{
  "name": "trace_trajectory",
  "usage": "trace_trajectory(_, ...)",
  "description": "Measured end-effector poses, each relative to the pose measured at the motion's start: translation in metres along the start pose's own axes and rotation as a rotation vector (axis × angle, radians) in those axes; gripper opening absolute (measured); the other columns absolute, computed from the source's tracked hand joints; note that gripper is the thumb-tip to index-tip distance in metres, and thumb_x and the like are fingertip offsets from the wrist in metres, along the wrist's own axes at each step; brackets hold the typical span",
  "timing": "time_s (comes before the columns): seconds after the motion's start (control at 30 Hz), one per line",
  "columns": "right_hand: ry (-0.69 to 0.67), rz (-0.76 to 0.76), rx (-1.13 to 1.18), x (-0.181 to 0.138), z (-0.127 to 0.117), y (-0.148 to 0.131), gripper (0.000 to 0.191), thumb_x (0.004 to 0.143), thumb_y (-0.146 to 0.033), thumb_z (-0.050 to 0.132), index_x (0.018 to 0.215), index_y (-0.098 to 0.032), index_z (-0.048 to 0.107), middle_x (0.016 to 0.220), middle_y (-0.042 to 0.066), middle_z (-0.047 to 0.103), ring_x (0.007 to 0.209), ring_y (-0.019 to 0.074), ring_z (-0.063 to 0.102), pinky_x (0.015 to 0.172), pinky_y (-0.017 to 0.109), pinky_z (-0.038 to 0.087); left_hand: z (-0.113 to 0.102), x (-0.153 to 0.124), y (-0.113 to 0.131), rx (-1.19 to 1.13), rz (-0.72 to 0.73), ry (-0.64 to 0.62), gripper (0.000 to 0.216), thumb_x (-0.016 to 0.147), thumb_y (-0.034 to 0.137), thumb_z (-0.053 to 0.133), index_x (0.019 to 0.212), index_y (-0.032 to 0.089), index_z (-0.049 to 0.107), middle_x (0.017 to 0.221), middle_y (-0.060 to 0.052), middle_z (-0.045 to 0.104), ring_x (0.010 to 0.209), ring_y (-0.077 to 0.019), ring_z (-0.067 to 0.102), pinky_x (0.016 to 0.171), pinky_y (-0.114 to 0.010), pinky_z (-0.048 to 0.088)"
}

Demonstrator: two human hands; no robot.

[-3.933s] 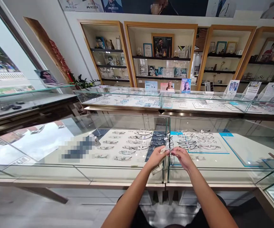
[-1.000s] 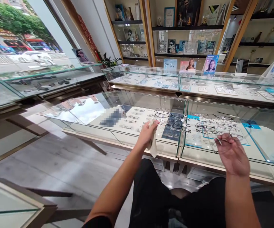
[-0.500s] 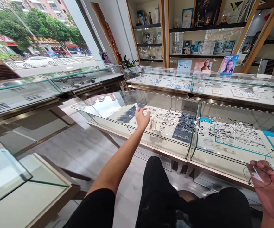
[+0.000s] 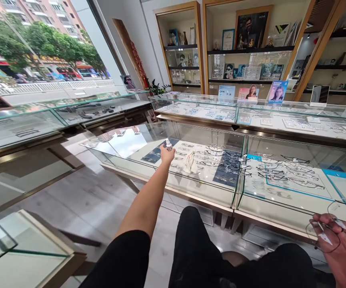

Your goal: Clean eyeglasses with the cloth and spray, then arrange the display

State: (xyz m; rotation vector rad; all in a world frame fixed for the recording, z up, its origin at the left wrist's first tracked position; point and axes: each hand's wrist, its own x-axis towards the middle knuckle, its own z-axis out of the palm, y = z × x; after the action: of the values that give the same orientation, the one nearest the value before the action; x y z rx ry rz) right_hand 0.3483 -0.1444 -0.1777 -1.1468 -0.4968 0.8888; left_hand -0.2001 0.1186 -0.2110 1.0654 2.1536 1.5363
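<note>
The left grip [image 4: 166,156] is closed round a small white bottle [image 4: 169,145], upright on the smooth glass bench [image 4: 187,191]. The right grip [image 4: 339,242] pinches thin-rimmed, round-lensed glasses [image 4: 325,239] near the bench's front edge. A crumpled cloth [image 4: 191,163] lies right of the bottle, bare glass between it and that edge.

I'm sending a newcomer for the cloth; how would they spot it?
Find the two-part glass display case in the middle. On its left half, right of the left hand, is the cloth. It is cream and crumpled, unlike the thin spectacle frames nearby.
</note>
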Motion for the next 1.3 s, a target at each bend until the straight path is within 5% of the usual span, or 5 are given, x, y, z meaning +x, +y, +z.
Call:
trace_trajectory(0.37, -0.040, -0.041, -0.042, 0.002, -0.010, 0.004, 0.042, 0.038, -0.054, 0.099, 0.058, -0.030, 0.071, 0.082, 0.010, 0.069, 0.092, 0.0362, 0.072, 0.108, 0.071, 0.049, 0.014, -0.039, 0.036, -0.313, -0.039, -0.144, 0.031, 0.096, 0.040, 0.071, 0.116, 0.017, 0.065, 0.107, -0.005, 0.067, 0.095, -0.0188, 0.065, 0.085, -0.037, 0.058)
trace_trajectory(0.6, -0.158, -0.066, 0.038, 0.004, 0.026, 0.016, 0.042, 0.049, -0.052, 0.103, 0.072, -0.028, 0.077, 0.088, 0.005, 0.076, 0.094, 0.0247, 0.072, 0.091, 0.046, 0.059, 0.043, -0.159, 0.085, -0.662, 0.007, -0.618, 0.072, 0.077, 0.093, 0.054, 0.082, 0.021, 0.061, 0.071, -0.002, 0.055, 0.069, -0.0174, 0.056, 0.065, -0.031, 0.048)
trace_trajectory(0.73, -0.241, -0.037, 0.036, -0.003, 0.056, 0.022, 0.042, 0.052, -0.053, 0.102, 0.072, -0.026, 0.078, 0.089, 0.005, 0.076, 0.094, 0.0224, 0.070, 0.087, 0.039, 0.057, 0.039, -0.231, 0.110, -0.966, -0.132, -1.063, 0.080, 0.073, 0.102, 0.048, 0.063, 0.023, 0.051, 0.063, -0.002, 0.045, 0.063, -0.0168, 0.046, 0.061, -0.033, 0.044)
trace_trajectory(0.87, -0.360, -0.042, -0.017, -0.014, 0.072, 0.028, 0.037, 0.063, -0.053, 0.098, 0.075, -0.025, 0.078, 0.089, 0.004, 0.074, 0.093, 0.0223, 0.067, 0.084, 0.037, 0.053, 0.031, -0.268, 0.125, -0.959, -0.250, -1.209, 0.086, 0.067, 0.110, 0.028, 0.053, 0.026, 0.038, 0.058, -0.002, 0.035, 0.058, -0.0178, 0.040, 0.058, -0.038, 0.044)
trace_trajectory(1.3, -0.621, 0.019, -0.122, -0.044, 0.108, 0.044, 0.029, 0.077, -0.049, 0.089, 0.074, -0.025, 0.074, 0.080, 0.001, 0.068, 0.085, 0.0201, 0.062, 0.082, 0.032, 0.049, 0.044, -0.290, 0.107, -0.565, 0.340, -0.910, 0.053, 0.081, 0.073, 0.067, 0.065, 0.022, 0.061, 0.068, -0.003, 0.051, 0.071, -0.0207, 0.043, 0.070, -0.033, 0.035)
